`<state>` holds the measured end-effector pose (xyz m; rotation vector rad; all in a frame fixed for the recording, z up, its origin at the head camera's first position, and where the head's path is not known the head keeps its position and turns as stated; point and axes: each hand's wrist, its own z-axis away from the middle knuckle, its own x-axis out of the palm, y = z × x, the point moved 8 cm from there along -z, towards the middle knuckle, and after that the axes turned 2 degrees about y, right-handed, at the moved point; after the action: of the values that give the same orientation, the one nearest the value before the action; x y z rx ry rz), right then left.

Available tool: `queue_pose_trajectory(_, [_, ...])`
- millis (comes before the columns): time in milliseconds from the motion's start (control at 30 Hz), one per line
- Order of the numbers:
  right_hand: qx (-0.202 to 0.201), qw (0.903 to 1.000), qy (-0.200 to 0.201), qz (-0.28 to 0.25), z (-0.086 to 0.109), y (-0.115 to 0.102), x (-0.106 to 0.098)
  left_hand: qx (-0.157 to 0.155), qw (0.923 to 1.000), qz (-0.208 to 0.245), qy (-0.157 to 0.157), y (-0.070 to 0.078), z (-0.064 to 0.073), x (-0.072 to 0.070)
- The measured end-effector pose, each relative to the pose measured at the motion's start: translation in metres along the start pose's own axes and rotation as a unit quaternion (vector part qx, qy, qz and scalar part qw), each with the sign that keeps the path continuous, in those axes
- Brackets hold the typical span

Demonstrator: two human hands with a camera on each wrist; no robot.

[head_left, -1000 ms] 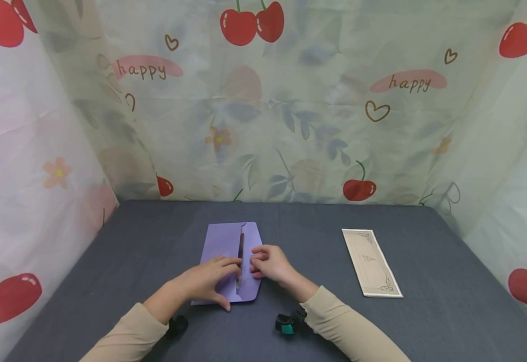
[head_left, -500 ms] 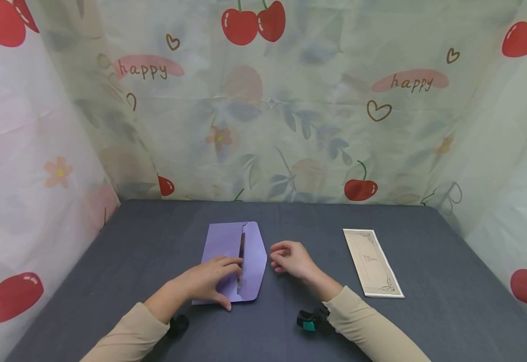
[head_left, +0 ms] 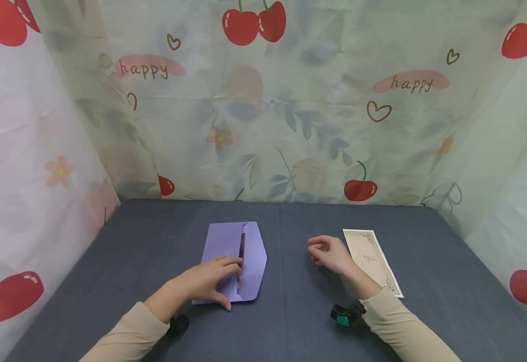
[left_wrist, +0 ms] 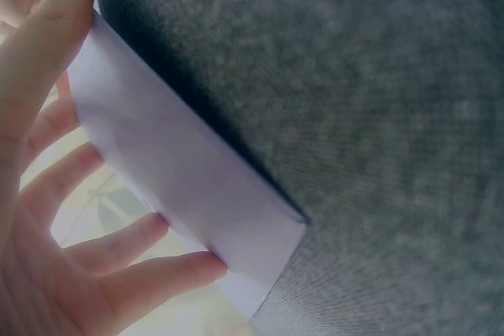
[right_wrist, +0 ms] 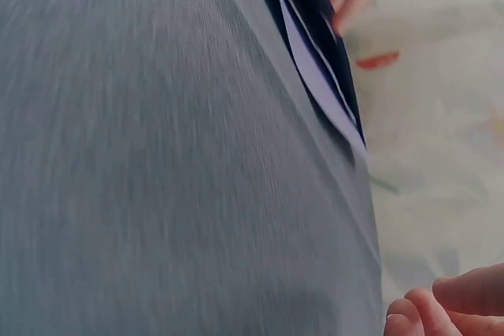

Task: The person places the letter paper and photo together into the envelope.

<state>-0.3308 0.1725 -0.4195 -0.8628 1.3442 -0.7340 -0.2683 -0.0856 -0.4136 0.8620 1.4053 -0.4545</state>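
Observation:
A purple envelope lies on the table left of centre, its pointed flap spread out to the right. Something dark shows along its open slot. My left hand rests on it, fingertips at the slot and thumb by the near edge. In the left wrist view, spread fingers touch the pale envelope. My right hand hovers between envelope and card, fingers loosely curled with nothing seen in them. A cream printed card with a white border lies to the right, partly covered by the right hand and forearm.
Dark grey cloth covers the table. A cherry-print curtain closes in the back and both sides. A black strap device with a green patch sits at the right wrist; another dark device is at the left wrist.
My right hand has let go of the envelope's flap and moved right towards the card. The flap has spread out flatter. My left hand has stayed on the envelope.

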Motion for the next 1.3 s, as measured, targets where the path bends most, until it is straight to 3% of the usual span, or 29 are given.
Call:
queue_pose_trajectory(400, [0.012, 0.9955, 0.07, 0.064, 0.005, 0.033, -0.066, 0.0, 1.0, 0.005, -0.001, -0.001, 0.001, 0.001])
queue_pose_trajectory(733, [0.06, 0.9857, 0.109, 0.114, 0.013, 0.06, -0.112, -0.002, 0.9999, 0.01, -0.001, -0.002, 0.001, 0.001])
queue_pose_trajectory(1100, [0.134, 0.968, 0.158, 0.142, 0.017, 0.091, -0.136, 0.003, 1.0, 0.005, 0.003, -0.001, 0.001, 0.0])
queue_pose_trajectory(1300, [0.145, 0.9689, 0.143, 0.14, 0.019, 0.095, -0.137, 0.004, 1.0, 0.0, 0.004, -0.001, 0.001, 0.001])
